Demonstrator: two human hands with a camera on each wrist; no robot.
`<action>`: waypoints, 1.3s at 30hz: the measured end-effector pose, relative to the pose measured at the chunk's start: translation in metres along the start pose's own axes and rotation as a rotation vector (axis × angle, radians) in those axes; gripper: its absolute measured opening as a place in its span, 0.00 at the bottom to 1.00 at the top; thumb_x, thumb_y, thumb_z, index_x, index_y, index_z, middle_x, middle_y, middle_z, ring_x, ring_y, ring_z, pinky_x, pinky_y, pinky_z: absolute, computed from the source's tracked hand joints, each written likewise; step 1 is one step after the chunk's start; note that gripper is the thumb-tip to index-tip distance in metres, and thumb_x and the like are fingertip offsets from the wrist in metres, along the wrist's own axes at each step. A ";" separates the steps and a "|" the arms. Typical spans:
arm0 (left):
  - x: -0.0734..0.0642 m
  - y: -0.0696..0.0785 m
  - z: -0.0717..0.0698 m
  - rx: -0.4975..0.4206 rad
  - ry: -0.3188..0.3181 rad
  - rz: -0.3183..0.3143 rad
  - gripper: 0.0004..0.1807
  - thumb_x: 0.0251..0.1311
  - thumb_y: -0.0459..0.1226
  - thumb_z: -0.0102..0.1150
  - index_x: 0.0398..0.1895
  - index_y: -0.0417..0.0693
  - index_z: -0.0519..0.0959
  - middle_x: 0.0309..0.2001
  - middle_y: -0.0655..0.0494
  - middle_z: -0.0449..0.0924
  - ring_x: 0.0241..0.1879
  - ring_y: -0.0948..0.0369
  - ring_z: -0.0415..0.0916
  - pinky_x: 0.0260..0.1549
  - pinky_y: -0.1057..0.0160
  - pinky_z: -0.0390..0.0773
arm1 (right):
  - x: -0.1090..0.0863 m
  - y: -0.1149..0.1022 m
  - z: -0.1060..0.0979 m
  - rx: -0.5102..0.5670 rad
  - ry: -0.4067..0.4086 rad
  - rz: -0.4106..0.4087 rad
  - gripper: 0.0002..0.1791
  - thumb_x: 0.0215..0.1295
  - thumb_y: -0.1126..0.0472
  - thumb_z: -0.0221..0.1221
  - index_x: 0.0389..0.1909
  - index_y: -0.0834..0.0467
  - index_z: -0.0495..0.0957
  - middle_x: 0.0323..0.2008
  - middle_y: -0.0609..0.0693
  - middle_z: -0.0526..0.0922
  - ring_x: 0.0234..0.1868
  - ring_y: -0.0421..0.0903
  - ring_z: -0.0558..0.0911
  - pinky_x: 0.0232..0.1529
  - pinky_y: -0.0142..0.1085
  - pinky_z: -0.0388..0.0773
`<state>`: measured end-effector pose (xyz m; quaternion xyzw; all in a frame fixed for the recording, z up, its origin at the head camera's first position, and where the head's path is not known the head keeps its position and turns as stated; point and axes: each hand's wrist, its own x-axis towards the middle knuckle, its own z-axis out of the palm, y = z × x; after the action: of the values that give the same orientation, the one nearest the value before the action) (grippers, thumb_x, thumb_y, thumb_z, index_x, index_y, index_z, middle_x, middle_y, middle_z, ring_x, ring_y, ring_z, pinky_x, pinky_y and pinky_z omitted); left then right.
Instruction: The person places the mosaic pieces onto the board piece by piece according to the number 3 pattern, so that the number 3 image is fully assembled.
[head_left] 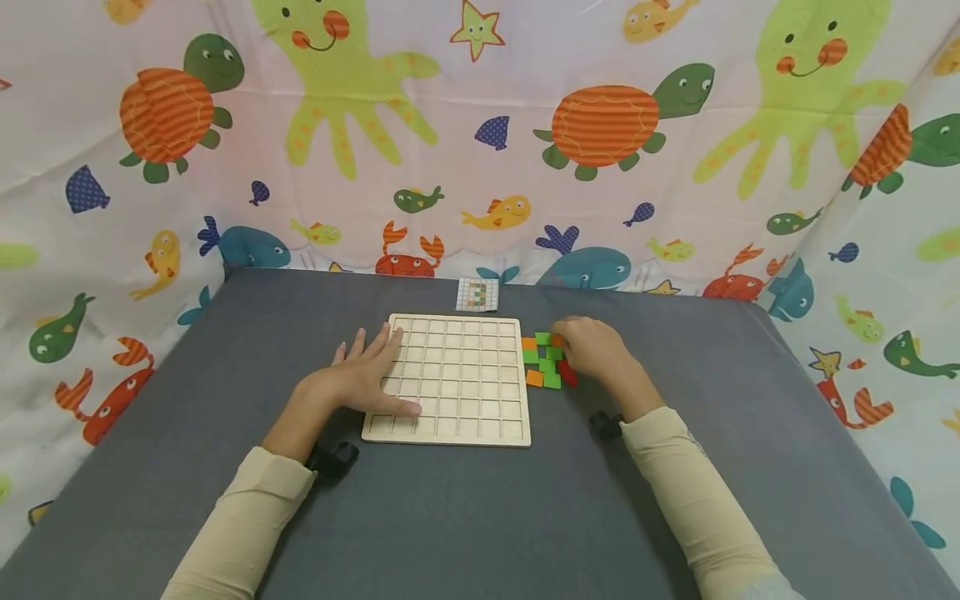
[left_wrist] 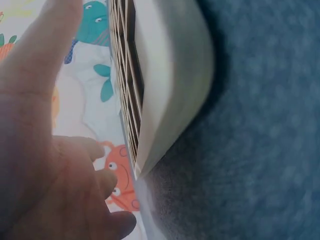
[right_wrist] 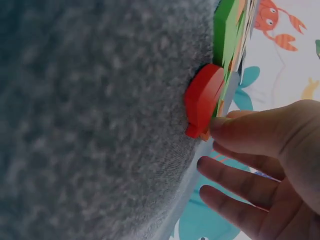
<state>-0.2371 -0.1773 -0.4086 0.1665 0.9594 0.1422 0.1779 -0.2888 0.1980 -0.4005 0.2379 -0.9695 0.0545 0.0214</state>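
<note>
A pale wooden grid board (head_left: 457,379) lies flat on the grey table. My left hand (head_left: 360,375) rests on its left edge, fingers spread and thumb over the front squares; in the left wrist view the board's rounded corner (left_wrist: 175,85) shows beside the thumb. Right of the board sit several green tiles (head_left: 551,367) and orange tiles (head_left: 534,378). At their far right side, my right hand (head_left: 596,346) pinches an orange tile (head_left: 557,341) between thumb and fingers. A red piece with a curved edge (right_wrist: 204,97) lies just nearer than that tile.
Behind the board lies a small paper card (head_left: 477,295) printed with a coloured grid pattern. A white cloth with sea animals (head_left: 465,167) hangs behind and along both sides of the grey table (head_left: 480,517). Each wrist wears a black strap (head_left: 333,458).
</note>
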 end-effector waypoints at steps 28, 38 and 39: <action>-0.004 0.000 0.002 -0.021 -0.099 0.015 0.84 0.28 0.76 0.71 0.82 0.46 0.35 0.80 0.42 0.23 0.74 0.35 0.20 0.65 0.30 0.27 | 0.016 -0.011 -0.002 0.058 -0.006 -0.054 0.04 0.66 0.69 0.63 0.39 0.63 0.85 0.36 0.56 0.86 0.34 0.52 0.82 0.43 0.49 0.81; -0.002 0.002 0.001 -0.001 -0.117 -0.003 0.83 0.28 0.76 0.71 0.82 0.48 0.35 0.79 0.44 0.22 0.75 0.36 0.19 0.66 0.32 0.27 | 0.032 -0.029 0.001 0.094 -0.047 -0.083 0.06 0.65 0.72 0.61 0.39 0.61 0.85 0.31 0.52 0.83 0.30 0.48 0.76 0.35 0.42 0.76; -0.003 0.002 0.001 -0.004 -0.115 0.002 0.83 0.29 0.75 0.71 0.82 0.46 0.36 0.79 0.43 0.23 0.75 0.35 0.19 0.66 0.31 0.27 | 0.034 -0.031 0.002 0.103 -0.054 -0.089 0.06 0.65 0.72 0.61 0.39 0.61 0.85 0.31 0.52 0.83 0.30 0.48 0.77 0.35 0.42 0.76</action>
<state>-0.2336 -0.1759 -0.4080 0.1751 0.9471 0.1344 0.2332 -0.3041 0.1547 -0.3968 0.2830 -0.9541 0.0970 -0.0146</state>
